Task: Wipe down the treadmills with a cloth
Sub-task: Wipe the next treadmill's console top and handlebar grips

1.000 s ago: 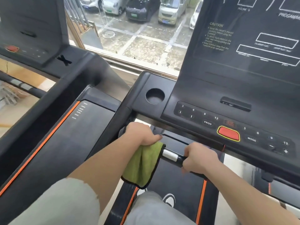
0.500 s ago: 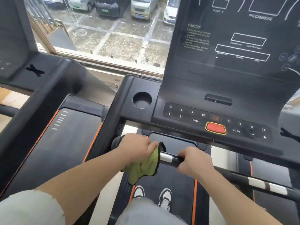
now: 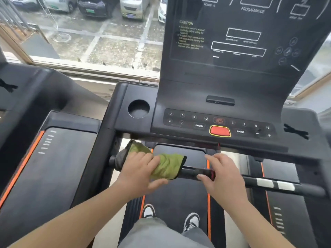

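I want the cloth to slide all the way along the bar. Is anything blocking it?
Yes. The right hand rests on the handlebar just right of the green cloth, which the left hand holds on the bar. Past that hand, nothing visible sits on the bar.

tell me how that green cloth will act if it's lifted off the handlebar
Likely floppy: the green cloth wraps and creases around the handlebar under the left hand. Probably light and grippy, not slippery, given its soft-looking texture. Once lifted it should sag.
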A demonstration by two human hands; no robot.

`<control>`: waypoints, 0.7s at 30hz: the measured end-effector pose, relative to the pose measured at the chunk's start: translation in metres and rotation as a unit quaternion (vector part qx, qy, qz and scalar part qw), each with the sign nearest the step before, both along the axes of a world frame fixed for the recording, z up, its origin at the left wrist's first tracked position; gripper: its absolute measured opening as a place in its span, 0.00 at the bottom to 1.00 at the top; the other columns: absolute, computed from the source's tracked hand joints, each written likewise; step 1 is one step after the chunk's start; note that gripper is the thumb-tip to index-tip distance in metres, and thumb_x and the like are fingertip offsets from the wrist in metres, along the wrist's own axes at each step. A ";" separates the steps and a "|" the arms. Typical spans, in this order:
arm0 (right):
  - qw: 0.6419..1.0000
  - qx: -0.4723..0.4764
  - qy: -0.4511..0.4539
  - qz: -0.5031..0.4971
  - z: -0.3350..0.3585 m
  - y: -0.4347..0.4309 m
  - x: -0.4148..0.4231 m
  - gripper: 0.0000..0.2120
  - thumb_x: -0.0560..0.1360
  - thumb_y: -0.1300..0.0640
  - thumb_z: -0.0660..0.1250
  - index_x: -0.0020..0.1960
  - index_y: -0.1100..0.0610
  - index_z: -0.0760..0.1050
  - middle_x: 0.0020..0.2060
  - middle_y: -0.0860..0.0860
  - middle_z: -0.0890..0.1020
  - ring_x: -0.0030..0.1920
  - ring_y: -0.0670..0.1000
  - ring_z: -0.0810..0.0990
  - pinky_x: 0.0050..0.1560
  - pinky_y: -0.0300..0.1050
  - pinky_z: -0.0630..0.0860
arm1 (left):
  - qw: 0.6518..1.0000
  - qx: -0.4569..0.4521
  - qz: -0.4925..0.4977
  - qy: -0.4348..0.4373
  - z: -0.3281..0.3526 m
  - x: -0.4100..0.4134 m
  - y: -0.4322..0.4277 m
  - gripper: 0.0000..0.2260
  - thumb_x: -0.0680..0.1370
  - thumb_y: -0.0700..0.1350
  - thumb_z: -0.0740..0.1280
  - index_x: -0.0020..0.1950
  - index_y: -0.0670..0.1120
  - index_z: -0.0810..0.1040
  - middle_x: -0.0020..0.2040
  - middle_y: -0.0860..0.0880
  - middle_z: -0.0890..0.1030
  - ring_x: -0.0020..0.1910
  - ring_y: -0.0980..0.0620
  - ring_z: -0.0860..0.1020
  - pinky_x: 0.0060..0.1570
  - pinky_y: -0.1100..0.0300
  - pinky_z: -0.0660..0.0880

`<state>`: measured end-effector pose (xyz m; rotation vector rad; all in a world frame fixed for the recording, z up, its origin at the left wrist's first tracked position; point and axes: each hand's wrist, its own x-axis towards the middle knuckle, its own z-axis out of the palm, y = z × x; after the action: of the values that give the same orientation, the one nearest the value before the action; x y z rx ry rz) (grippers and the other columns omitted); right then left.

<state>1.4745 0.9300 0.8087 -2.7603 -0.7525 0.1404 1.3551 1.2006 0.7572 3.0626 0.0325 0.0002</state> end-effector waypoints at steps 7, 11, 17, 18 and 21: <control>0.976 -0.177 0.122 0.034 0.012 -0.038 0.033 0.13 0.76 0.39 0.69 0.56 0.44 0.75 0.51 0.43 0.80 0.56 0.50 0.79 0.50 0.46 0.78 | 0.963 -0.030 0.112 0.244 0.040 0.077 -0.053 0.33 0.82 0.69 0.42 0.38 0.49 0.75 0.36 0.49 0.76 0.42 0.45 0.77 0.49 0.53 0.75; 0.962 -0.231 0.116 0.086 0.011 -0.039 0.052 0.14 0.75 0.38 0.67 0.53 0.46 0.77 0.47 0.44 0.82 0.54 0.52 0.81 0.43 0.44 0.71 | 0.946 -0.078 0.084 0.303 0.032 0.126 -0.122 0.34 0.83 0.64 0.41 0.50 0.44 0.80 0.51 0.42 0.83 0.49 0.41 0.79 0.52 0.49 0.74; 0.954 -0.237 0.107 0.148 0.010 -0.038 0.067 0.13 0.73 0.40 0.65 0.51 0.47 0.77 0.48 0.47 0.82 0.55 0.55 0.82 0.45 0.44 0.69 | 0.986 -0.050 0.079 0.137 0.029 0.096 -0.144 0.32 0.78 0.75 0.47 0.42 0.50 0.74 0.40 0.51 0.79 0.44 0.46 0.79 0.49 0.51 0.74; 0.954 -0.235 0.108 0.152 0.011 -0.038 0.068 0.13 0.73 0.39 0.66 0.50 0.47 0.78 0.47 0.47 0.82 0.54 0.54 0.82 0.44 0.44 0.68 | 0.990 -0.034 0.072 0.114 0.028 0.081 -0.131 0.32 0.76 0.76 0.47 0.42 0.51 0.73 0.41 0.53 0.79 0.45 0.47 0.78 0.50 0.50 0.73; 0.953 -0.225 0.116 0.167 0.013 -0.038 0.069 0.14 0.72 0.37 0.68 0.49 0.46 0.78 0.40 0.44 0.79 0.49 0.52 0.82 0.41 0.43 0.69 | 0.988 0.035 0.119 0.097 0.026 0.049 -0.071 0.29 0.80 0.69 0.44 0.47 0.52 0.77 0.40 0.52 0.79 0.43 0.45 0.77 0.51 0.49 0.72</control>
<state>1.5437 0.8921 0.8216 -2.9147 -1.2430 0.7795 1.4037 1.1298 0.7831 3.0943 0.4181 -0.2866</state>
